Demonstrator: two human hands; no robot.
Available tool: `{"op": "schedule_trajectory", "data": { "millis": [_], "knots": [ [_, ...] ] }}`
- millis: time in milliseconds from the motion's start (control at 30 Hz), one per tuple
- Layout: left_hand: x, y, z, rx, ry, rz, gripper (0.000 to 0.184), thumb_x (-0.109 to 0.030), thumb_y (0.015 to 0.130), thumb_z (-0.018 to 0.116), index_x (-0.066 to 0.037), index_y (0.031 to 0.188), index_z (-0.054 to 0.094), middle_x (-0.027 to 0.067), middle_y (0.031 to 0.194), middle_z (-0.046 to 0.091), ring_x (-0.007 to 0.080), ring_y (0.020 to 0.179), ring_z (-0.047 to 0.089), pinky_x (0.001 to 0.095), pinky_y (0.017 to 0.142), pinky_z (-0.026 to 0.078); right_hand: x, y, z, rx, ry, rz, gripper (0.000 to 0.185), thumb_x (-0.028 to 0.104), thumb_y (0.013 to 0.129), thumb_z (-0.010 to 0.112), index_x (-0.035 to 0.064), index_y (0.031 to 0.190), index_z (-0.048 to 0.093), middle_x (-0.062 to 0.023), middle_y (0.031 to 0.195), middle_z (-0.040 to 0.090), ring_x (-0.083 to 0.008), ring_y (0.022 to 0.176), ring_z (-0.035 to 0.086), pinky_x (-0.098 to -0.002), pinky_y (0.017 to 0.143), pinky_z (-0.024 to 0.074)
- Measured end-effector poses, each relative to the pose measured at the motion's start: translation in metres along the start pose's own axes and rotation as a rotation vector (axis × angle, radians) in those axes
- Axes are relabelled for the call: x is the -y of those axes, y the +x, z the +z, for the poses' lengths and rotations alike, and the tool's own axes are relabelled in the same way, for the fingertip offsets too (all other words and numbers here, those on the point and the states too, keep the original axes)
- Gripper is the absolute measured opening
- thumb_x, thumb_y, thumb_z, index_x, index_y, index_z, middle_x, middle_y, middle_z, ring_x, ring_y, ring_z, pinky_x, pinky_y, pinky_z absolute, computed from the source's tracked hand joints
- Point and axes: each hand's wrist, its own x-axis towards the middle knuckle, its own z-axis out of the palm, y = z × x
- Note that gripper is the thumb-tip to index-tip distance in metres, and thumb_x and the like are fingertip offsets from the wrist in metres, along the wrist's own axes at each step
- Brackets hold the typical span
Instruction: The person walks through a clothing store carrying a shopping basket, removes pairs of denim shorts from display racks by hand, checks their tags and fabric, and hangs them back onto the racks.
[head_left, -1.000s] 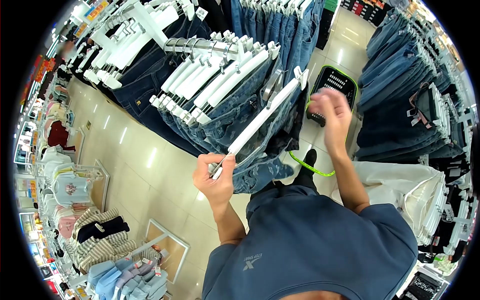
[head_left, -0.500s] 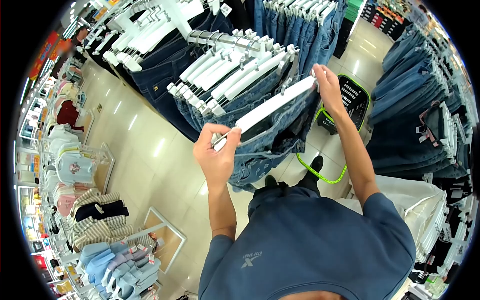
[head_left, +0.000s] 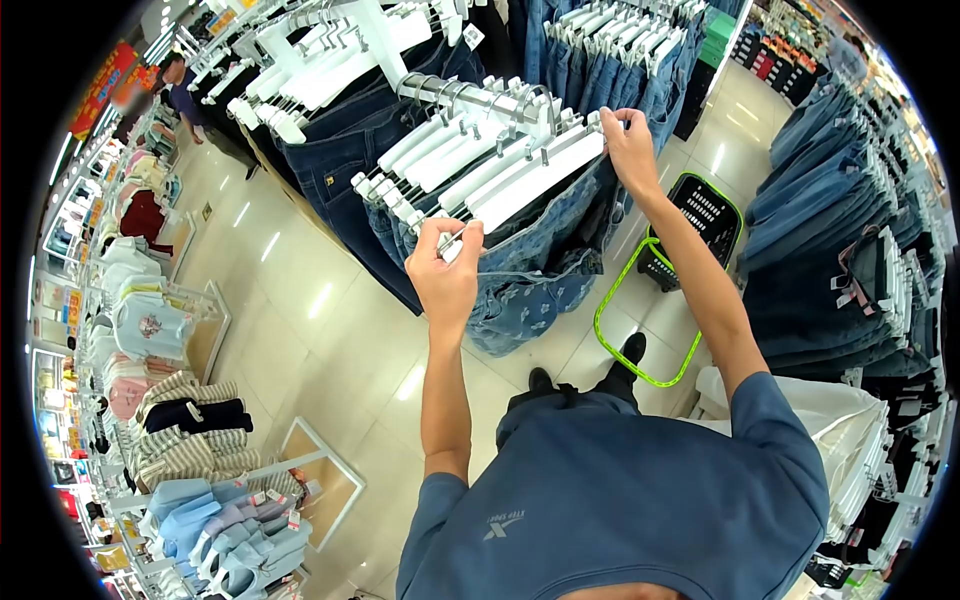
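- White trouser hanger (head_left: pixel 540 185) was at one o'clock, long axis eight to two.
- Left hand (head_left: pixel 447 270) gripped its eight-o'clock end, right hand (head_left: pixel 628 155) its two-o'clock end.
- It sat nearer neighbouring hangers (head_left: pixel 445 162) than earlier.

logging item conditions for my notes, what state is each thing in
left hand, closed on the hanger's near end
right hand, pinching its far end
white hanger, held at both ends; hook contact unclear
patterned denim, hanging down
black basket, standing on the floor
green handle, swung out toward the person
striped tops, hung up
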Motion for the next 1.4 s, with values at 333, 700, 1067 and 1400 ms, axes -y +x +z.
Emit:
{"op": "schedule_trajectory", "data": {
  "millis": [333,700,1067,1400],
  "knots": [
    [0.03,-0.003,-0.001,0.039,0.236,0.076,0.013,-0.009,0.082,0.067,-0.003,0.079,0.056,0.0036,0.062,0.062,0.0067,0.056,0.058,0.0197,0.052,0.042,-0.016,-0.002,0.01,0.015,-0.047,0.105,0.059,0.042,0.087,0.059,-0.004,0.117,0.036,-0.0086,0.071,0.061,-0.0155,0.064,0.059,-0.0276,0.063,0.0462],
    [0.035,-0.001,0.001,-0.058,0.285,0.151,0.014,-0.012,0.081,0.069,-0.005,0.083,0.058,0.0034,0.064,0.059,0.0108,0.049,0.051,0.0234,0.05,0.041,-0.035,-0.005,0.012,0.115,-0.027,0.057,0.066,0.047,0.091,0.049,-0.0042,0.128,0.03,-0.0143,0.088,0.062,-0.0221,0.085,0.06,-0.0313,0.081,0.0444],
    [0.092,-0.081,-0.003,-0.082,0.186,-0.021,0.069,-0.011,0.084,0.061,0.007,0.136,0.019,0.0274,0.13,0.037,0.0342,0.12,0.04,0.0394,0.104,0.028,-0.214,-0.142,-0.078,0.118,-0.361,0.475,0.049,0.041,0.089,0.052,-0.0001,0.114,0.048,-0.0193,0.106,0.058,-0.0294,0.103,0.055,-0.0393,0.09,0.042],
    [0.16,-0.174,0.01,-0.107,0.24,-0.37,0.071,-0.011,0.086,0.058,0.005,0.14,0.013,0.0227,0.138,0.03,0.0317,0.126,0.036,0.0418,0.105,0.029,-0.456,-0.537,-0.251,-0.026,-0.331,1.927,0.023,0.024,0.084,0.053,0.0026,0.087,0.06,-0.0152,0.074,0.061,-0.0298,0.064,0.06,-0.0429,0.055,0.048]
  ]
}}
